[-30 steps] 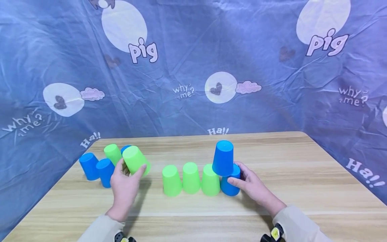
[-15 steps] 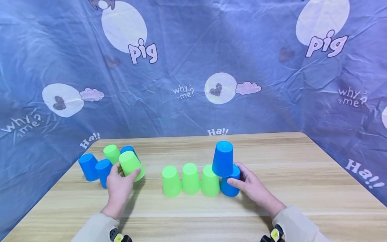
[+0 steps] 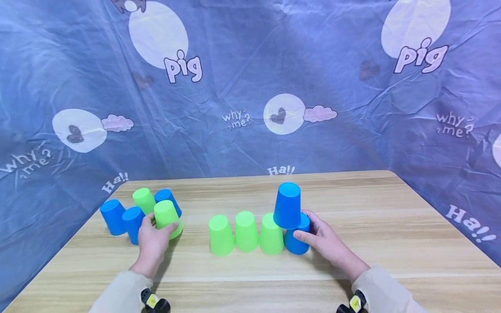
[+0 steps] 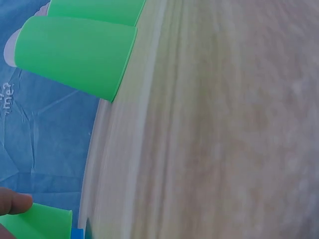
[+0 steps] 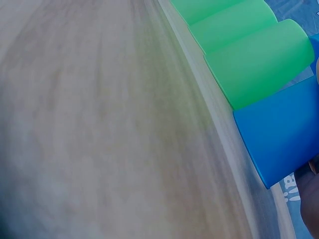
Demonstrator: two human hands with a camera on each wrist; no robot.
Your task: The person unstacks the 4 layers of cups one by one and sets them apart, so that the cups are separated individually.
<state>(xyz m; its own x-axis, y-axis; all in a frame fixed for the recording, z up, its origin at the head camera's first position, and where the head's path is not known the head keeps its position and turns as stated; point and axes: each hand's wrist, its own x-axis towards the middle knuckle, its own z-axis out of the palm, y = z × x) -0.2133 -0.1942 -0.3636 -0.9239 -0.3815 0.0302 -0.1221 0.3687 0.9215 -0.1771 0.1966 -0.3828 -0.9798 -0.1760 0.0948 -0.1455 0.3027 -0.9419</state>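
Observation:
My left hand (image 3: 151,241) grips an upside-down green cup (image 3: 166,214) in the head view, thumb on its near side. Whether its rim touches the table I cannot tell. The same green cup (image 4: 47,221) shows at the lower left of the left wrist view. My right hand (image 3: 326,243) holds a blue cup (image 3: 296,242) at the right end of a row, thumb in front and fingers behind. Above it, a second blue cup (image 3: 288,206) sits across this cup and the neighbouring green cup (image 3: 272,237). Two more green cups (image 3: 221,237) (image 3: 246,232) continue the row leftward.
Behind and left of my left hand stand blue cups (image 3: 113,217) (image 3: 133,224) (image 3: 168,200) and a green cup (image 3: 143,201), all upside down. The wooden table (image 3: 250,291) ends at a blue printed cloth (image 3: 219,143) at the back and sides.
My left hand has moved left and down with its green cup, which now stands more upright, lower and nearer the left group. My right hand and the row have stayed put.

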